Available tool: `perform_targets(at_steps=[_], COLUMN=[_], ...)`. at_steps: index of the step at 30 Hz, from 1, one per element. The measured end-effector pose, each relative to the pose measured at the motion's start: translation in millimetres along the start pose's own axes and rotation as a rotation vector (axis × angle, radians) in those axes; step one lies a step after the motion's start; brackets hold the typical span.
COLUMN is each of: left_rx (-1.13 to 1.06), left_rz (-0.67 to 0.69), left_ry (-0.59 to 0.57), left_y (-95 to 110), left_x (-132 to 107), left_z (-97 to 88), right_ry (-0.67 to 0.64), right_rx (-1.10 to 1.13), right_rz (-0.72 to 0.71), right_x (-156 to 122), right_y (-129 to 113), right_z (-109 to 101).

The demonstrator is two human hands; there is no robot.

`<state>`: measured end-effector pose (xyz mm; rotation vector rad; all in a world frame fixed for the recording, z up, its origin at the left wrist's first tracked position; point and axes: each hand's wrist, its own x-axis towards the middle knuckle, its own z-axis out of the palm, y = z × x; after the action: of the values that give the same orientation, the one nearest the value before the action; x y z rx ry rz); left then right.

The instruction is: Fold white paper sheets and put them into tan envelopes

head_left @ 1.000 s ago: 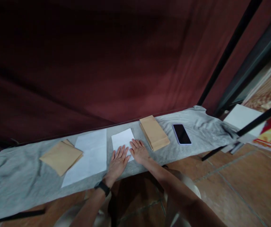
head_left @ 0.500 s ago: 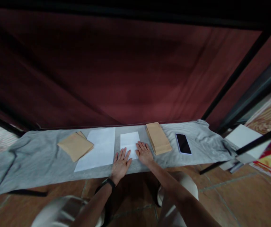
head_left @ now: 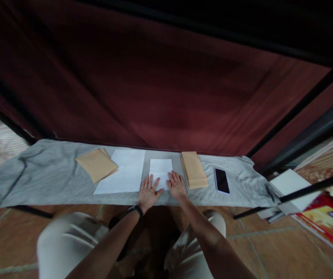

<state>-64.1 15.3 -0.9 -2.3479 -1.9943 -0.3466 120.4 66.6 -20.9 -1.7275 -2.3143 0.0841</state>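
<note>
A small folded-looking white paper (head_left: 161,167) lies flat on a grey cloth between my hands. My left hand (head_left: 148,193) rests at its lower left corner, fingers spread, with a dark band on the wrist. Across the lower right part of the paper lies my right hand (head_left: 176,185), its fingers stretched out flat. Left of them is a larger white sheet (head_left: 131,166), partly covered by brown paper envelopes (head_left: 96,164). Close to my right hand stands a stack of brown paper bags (head_left: 194,170), lying flat.
The grey cloth (head_left: 58,182) covers a long narrow bench. A phone (head_left: 222,181) with a dark screen lies at the right. Behind rises a dark red panel (head_left: 169,97) with black bars. A white box (head_left: 290,182) and a red-yellow package (head_left: 329,221) sit beyond the right end.
The view has tilted and shifted slightly. My left hand's thumb now reaches further right, along the small paper's lower edge. Both hands stay on or beside the paper; the other items have not moved.
</note>
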Motion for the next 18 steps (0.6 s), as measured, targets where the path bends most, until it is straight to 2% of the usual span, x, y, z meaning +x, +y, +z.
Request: perform_targets(at_steps=[18], left_rx=[-0.026], left_rz=[-0.003], left_ry=[-0.05], left_y=[-1.3], left_x=[-0.5], left_z=[2.8], right_ry=[-0.028], right_rx=[-0.038], right_rz=[0.058], right_x=[-7.7], right_y=[-2.8], right_z=[-2.5])
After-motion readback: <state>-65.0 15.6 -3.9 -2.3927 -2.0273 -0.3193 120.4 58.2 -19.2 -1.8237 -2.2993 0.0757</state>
